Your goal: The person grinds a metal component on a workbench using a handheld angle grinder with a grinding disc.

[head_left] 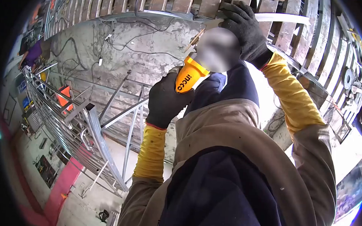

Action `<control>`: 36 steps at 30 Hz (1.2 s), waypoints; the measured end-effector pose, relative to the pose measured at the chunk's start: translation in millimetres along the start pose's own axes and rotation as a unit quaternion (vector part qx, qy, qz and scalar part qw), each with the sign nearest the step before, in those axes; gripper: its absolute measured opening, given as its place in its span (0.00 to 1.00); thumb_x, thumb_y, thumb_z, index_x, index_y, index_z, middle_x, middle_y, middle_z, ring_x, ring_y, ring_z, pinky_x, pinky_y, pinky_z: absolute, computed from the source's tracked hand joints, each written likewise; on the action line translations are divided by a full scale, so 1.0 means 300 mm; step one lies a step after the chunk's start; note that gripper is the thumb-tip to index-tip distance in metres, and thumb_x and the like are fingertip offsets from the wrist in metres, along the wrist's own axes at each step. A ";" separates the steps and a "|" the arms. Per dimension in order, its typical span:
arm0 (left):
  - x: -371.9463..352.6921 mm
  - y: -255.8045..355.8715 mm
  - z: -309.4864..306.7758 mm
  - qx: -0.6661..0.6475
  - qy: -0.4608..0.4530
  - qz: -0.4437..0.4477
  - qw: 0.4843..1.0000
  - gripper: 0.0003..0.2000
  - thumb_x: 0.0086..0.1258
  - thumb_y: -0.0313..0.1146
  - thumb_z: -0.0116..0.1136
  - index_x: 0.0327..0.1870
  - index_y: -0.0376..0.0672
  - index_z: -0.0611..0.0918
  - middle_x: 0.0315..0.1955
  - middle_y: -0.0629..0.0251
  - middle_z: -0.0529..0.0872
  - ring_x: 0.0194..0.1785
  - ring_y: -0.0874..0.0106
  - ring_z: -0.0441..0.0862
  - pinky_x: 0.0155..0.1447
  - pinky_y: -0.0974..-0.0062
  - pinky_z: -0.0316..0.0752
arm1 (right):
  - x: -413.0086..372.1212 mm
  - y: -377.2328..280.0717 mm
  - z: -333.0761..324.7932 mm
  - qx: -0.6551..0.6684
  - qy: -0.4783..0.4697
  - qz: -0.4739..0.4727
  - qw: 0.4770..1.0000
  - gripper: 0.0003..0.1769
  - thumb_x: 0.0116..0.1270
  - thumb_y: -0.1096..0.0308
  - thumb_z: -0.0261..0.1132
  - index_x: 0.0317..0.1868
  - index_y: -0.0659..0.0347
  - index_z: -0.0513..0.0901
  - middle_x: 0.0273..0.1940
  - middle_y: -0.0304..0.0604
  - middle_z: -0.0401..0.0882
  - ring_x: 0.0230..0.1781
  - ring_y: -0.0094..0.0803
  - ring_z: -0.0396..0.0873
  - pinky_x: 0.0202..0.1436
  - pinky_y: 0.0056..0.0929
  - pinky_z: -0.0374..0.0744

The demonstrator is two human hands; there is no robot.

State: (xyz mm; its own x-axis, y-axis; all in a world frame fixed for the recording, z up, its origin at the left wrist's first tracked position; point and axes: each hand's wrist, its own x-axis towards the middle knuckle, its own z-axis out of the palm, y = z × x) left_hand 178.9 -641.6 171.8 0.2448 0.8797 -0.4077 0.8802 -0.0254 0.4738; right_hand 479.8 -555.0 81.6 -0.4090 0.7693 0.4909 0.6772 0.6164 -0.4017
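My left hand, in a dark glove, is wrapped round the body of a yellow power tool marked "ingco". The tool's upper end meets a round blurred patch that hides what lies there. Above and to the right, my right hand, also gloved, reaches over the edge of the slatted bench. Its fingers are bent beside the blurred patch, and what they hold, if anything, is hidden. A pale curved strip extends rightward from near that hand across the slats.
Welded metal frames stand at the left, with an orange object among them. Cables run over the stained floor. A person in purple is at the far left. A grey disc lies at the right.
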 end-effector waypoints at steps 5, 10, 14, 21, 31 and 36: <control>-0.001 -0.009 0.004 0.003 -0.001 0.004 1.000 0.24 0.55 0.45 0.76 0.48 0.41 0.83 0.33 0.52 0.90 0.36 0.51 0.90 0.42 0.55 0.85 | 0.003 -0.004 -0.001 0.005 0.010 -0.001 1.000 0.27 0.53 0.51 0.81 0.49 0.56 0.87 0.66 0.52 0.82 0.75 0.51 0.73 0.82 0.56 0.64; -0.006 0.009 -0.004 -0.010 0.005 0.010 1.000 0.26 0.56 0.46 0.76 0.51 0.40 0.84 0.33 0.52 0.90 0.36 0.51 0.90 0.42 0.55 0.84 | 0.006 -0.018 -0.009 0.004 0.007 0.014 1.000 0.28 0.55 0.49 0.80 0.50 0.56 0.87 0.66 0.53 0.82 0.75 0.52 0.73 0.82 0.56 0.64; -0.011 -0.006 0.005 0.022 0.018 0.041 0.999 0.23 0.59 0.42 0.77 0.52 0.41 0.85 0.28 0.59 0.89 0.29 0.62 0.90 0.37 0.63 0.84 | 0.009 -0.027 -0.013 0.003 0.013 0.013 1.000 0.27 0.57 0.48 0.80 0.50 0.56 0.86 0.66 0.52 0.82 0.76 0.52 0.73 0.82 0.57 0.64; -0.024 0.009 0.024 -0.009 -0.021 -0.019 1.000 0.28 0.58 0.47 0.75 0.57 0.40 0.83 0.35 0.52 0.90 0.37 0.51 0.90 0.43 0.55 0.84 | 0.016 -0.023 -0.008 0.012 0.016 -0.004 1.000 0.26 0.58 0.49 0.79 0.50 0.57 0.86 0.65 0.51 0.83 0.75 0.51 0.73 0.81 0.57 0.65; -0.029 0.025 0.051 -0.003 0.067 0.025 0.997 0.20 0.58 0.43 0.77 0.46 0.42 0.85 0.30 0.55 0.90 0.34 0.54 0.91 0.41 0.58 0.85 | 0.017 -0.034 -0.011 0.017 0.019 0.014 1.000 0.26 0.57 0.50 0.79 0.50 0.56 0.87 0.64 0.51 0.83 0.76 0.50 0.73 0.82 0.55 0.64; -0.025 0.028 0.027 0.010 0.011 -0.011 1.000 0.24 0.57 0.45 0.76 0.50 0.42 0.85 0.33 0.53 0.90 0.37 0.53 0.91 0.43 0.57 0.85 | 0.005 -0.026 -0.005 0.011 0.004 0.022 1.000 0.27 0.54 0.50 0.81 0.50 0.55 0.87 0.66 0.50 0.82 0.77 0.51 0.72 0.82 0.56 0.63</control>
State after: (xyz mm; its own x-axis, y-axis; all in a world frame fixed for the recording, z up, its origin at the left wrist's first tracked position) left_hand 187.7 -652.3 172.5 0.2172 0.8900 -0.4009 0.8931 -0.0155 0.4496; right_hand 474.8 -558.9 86.7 -0.3735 0.7945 0.4788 0.6804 0.5855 -0.4409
